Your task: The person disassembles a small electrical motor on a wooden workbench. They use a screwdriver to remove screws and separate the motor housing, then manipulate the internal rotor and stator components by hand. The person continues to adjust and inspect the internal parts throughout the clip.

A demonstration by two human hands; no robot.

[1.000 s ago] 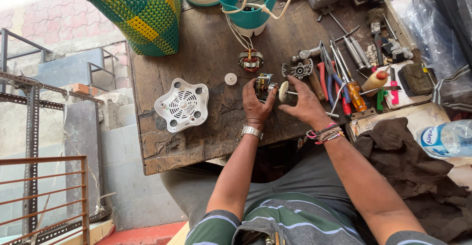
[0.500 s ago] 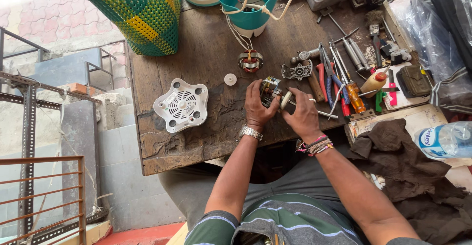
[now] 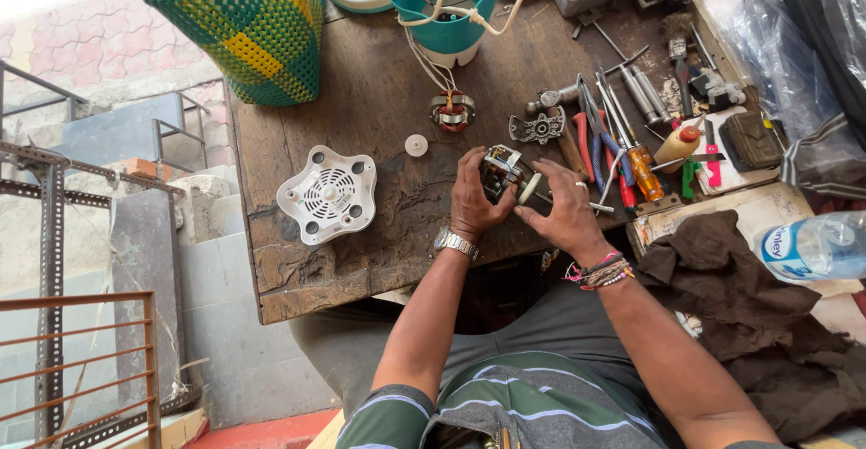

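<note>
My right hand (image 3: 566, 207) now sits closer to my left hand (image 3: 469, 198) than a second ago, when it held the white-tipped shaft (image 3: 530, 187) apart, out toward the tools. I have the shaft end pressed against the small motor part (image 3: 499, 171) that my left fingers grip, near the front edge of the wooden table (image 3: 361, 115).
</note>
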